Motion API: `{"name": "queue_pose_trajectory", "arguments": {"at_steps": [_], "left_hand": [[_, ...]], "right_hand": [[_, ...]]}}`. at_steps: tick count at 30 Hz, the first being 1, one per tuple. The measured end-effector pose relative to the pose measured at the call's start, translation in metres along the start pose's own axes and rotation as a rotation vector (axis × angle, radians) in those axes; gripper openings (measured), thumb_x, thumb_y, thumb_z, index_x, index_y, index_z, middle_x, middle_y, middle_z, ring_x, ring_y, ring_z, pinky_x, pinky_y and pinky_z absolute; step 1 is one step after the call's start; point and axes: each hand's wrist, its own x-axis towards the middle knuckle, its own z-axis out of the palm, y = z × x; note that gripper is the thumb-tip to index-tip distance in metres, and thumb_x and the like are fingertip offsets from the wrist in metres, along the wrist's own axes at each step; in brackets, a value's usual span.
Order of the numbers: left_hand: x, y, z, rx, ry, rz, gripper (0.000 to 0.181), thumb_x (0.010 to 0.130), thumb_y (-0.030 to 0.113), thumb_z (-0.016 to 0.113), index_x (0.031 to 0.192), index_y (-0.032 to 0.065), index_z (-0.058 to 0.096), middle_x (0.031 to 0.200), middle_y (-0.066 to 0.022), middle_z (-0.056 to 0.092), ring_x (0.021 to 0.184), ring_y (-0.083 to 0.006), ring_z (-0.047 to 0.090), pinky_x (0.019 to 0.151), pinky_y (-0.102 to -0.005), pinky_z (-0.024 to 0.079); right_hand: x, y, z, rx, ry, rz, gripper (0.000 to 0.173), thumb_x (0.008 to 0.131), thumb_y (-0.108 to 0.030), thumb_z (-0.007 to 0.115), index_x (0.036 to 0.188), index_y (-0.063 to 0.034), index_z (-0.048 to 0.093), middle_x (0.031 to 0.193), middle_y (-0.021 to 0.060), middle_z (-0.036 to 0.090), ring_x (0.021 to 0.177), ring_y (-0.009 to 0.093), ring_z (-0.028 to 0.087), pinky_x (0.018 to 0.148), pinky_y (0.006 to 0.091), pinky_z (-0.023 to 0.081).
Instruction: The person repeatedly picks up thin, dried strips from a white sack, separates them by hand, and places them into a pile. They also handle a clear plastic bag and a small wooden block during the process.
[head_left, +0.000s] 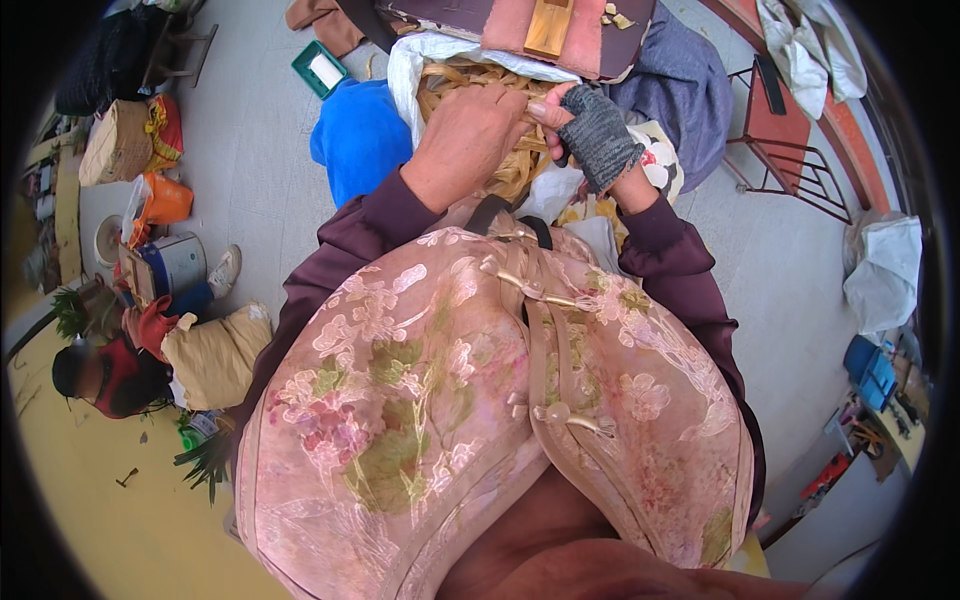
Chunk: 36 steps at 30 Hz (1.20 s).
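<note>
My left hand (476, 139) is bare and reaches over a white woven sack (409, 56). Its fingers are bent and meet those of my right hand (574, 120), which wears a grey knitted fingerless glove (600, 139). Between the fingertips of both hands is a narrow tan strip (534, 120), mostly hidden by the fingers. Many flat tan strips (517, 169) lie tangled in the sack under my hands. Just beyond, a wooden block (550, 28) with a slot rests on a pink cloth (506, 37). Beside it lie small pale scraps (619, 19).
Blue cloth (360, 139) and grey-blue cloth (675, 97) flank the sack. A green tray (319, 71) sits on the floor beyond. Leftward are an orange bucket (166, 199), a metal drum (178, 259) and a seated person (112, 375). A red chair (784, 139) stands to the right.
</note>
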Motion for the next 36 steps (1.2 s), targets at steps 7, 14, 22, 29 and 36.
{"name": "queue_pose_trajectory", "arguments": {"at_steps": [7, 14, 22, 29, 36], "left_hand": [[-0.011, 0.018, -0.043, -0.043, -0.203, 0.098, 0.024, 0.082, 0.008, 0.06, 0.106, 0.0077, 0.056, 0.087, -0.0127, 0.052, 0.079, -0.0321, 0.056, 0.065, -0.041, 0.045], [-0.013, 0.013, -0.075, 0.222, -0.029, 0.389, 0.02, 0.076, 0.014, 0.064, 0.094, 0.0096, 0.057, 0.084, -0.0016, 0.055, 0.082, -0.0218, 0.054, 0.085, -0.039, 0.042], [0.018, -0.033, -0.017, 0.091, 0.13, 0.082, 0.016, 0.08, 0.01, 0.063, 0.095, 0.0083, 0.059, 0.079, -0.0068, 0.06, 0.071, -0.026, 0.059, 0.068, -0.0331, 0.048], [0.069, -0.064, 0.032, -1.161, 0.081, -0.385, 0.02, 0.097, 0.022, 0.052, 0.112, 0.0079, 0.055, 0.084, 0.0046, 0.052, 0.072, -0.0024, 0.047, 0.064, -0.0196, 0.045], [0.102, -0.081, 0.044, -1.004, 0.204, -0.409, 0.017, 0.097, 0.021, 0.05, 0.106, 0.0087, 0.059, 0.073, 0.0063, 0.046, 0.064, -0.002, 0.043, 0.059, -0.0196, 0.043]], "right_hand": [[-0.028, -0.026, -0.017, -0.393, -0.336, -0.032, 0.048, 0.085, -0.048, 0.063, 0.085, -0.0002, 0.06, 0.07, 0.0131, 0.058, 0.069, 0.025, 0.059, 0.067, 0.0354, 0.046], [-0.061, -0.064, -0.018, -0.535, -0.301, -0.283, 0.041, 0.089, -0.042, 0.059, 0.089, -0.0017, 0.063, 0.072, 0.0134, 0.06, 0.071, 0.028, 0.061, 0.065, 0.0356, 0.048], [-0.016, -0.039, -0.012, -0.547, 0.068, -0.343, 0.045, 0.09, -0.045, 0.055, 0.084, -0.0015, 0.064, 0.075, 0.0171, 0.061, 0.07, 0.033, 0.061, 0.065, 0.0405, 0.046], [0.055, 0.002, -0.047, -0.727, 0.396, -0.411, 0.039, 0.09, -0.04, 0.056, 0.08, -0.0045, 0.065, 0.069, 0.0163, 0.059, 0.064, 0.034, 0.058, 0.062, 0.0425, 0.045], [0.086, 0.005, -0.054, -0.83, 0.525, -0.426, 0.033, 0.09, -0.035, 0.057, 0.08, -0.0046, 0.065, 0.072, 0.0169, 0.059, 0.072, 0.033, 0.06, 0.069, 0.0419, 0.046]]}}
